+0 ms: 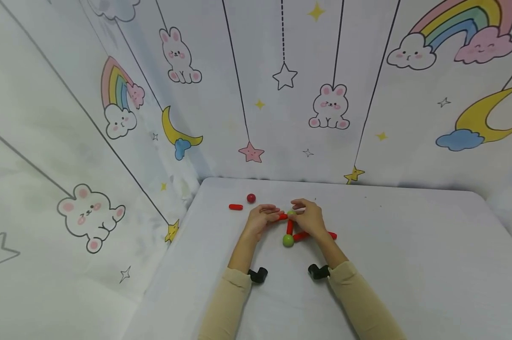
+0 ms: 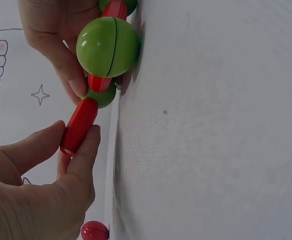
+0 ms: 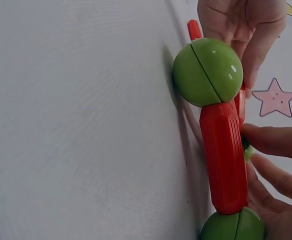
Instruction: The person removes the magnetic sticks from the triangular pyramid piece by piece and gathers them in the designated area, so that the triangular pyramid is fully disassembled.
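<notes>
Left wrist view: nearly closed, the left hand point(image 2: 51, 185) pinches a red stick point(image 2: 79, 127). The right hand point(image 2: 58, 37) likewise pinches a green ball point(image 2: 105, 97).

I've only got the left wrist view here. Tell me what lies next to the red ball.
Observer: In the head view, a loose red rod lies to the left of the red ball, close by but not touching it.
Operator: Now check the person's right side for more pieces.
Observer: The end of another red rod shows to the right of the right hand, just past its wrist.
Operator: Report what is worn at the cuffs.
Observer: A small black device sits at the inner side of the left cuff, with a matching one at the right.
</notes>
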Demonstrator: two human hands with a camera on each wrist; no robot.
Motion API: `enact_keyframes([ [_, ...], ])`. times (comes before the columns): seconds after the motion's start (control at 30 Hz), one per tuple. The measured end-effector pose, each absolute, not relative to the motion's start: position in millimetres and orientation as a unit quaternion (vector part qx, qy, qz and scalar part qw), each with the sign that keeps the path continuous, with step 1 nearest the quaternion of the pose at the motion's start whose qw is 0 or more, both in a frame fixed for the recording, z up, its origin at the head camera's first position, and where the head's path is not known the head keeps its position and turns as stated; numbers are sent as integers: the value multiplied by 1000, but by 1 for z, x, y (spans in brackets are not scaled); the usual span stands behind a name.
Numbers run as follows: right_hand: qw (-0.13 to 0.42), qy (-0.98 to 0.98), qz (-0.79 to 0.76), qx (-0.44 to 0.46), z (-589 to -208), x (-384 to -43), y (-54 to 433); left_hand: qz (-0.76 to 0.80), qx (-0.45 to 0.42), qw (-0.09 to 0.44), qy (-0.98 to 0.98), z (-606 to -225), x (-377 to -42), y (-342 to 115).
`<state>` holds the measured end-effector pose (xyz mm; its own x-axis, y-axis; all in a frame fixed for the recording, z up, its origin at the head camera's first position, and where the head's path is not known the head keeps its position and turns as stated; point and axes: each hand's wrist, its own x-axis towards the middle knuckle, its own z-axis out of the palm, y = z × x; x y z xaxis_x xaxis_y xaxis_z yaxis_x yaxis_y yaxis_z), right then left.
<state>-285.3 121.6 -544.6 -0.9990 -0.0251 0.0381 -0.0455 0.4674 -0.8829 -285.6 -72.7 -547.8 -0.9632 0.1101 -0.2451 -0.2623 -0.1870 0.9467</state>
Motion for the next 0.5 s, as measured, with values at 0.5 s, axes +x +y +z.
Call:
enact_keyframes([
  [0.5,0,-870,493,29,-546,-286,122,789,-87,86,602,-549,-285,-75],
])
